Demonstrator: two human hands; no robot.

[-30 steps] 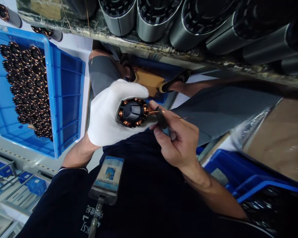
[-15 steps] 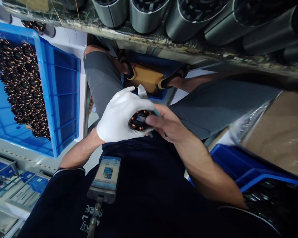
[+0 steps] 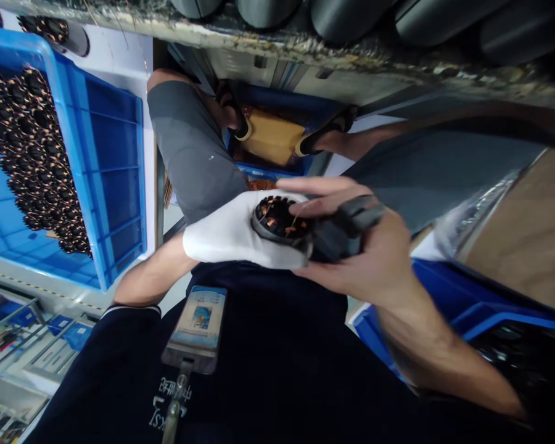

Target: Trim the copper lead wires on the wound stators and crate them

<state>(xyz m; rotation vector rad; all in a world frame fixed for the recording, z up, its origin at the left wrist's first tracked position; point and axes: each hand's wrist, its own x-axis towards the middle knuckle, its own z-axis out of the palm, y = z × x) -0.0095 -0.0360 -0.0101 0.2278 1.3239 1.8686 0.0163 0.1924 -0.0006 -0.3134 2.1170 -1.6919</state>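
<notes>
My left hand (image 3: pixel 231 231), in a white glove, is wrapped round a motor stator (image 3: pixel 280 219), a dark ring with slots along its rim and copper windings inside. Bare and partly smeared by motion, my right hand (image 3: pixel 374 253) is closed on a dark grey, blocky part (image 3: pixel 345 231) beside the stator. Its fingertips reach over the stator's right edge, where a thin strand of copper wire shows. Blur hides the exact shape of the blocky part, and I cannot tell whether it touches the stator.
Left stands a blue bin (image 3: pixel 99 166) with many copper-wound stators (image 3: pixel 41 160). Dark metal cylinders (image 3: pixel 351 18) line the worn ledge (image 3: pixel 277 46) above. Right is a blue bin (image 3: pixel 504 320) of black parts. Between the feet lies a yellow piece (image 3: pixel 272 137) in a blue tray.
The pliers in my right hand are out of sight, and that hand now holds the dark blocky part. The stator has shifted slightly right and tilted. The view has moved a little.
</notes>
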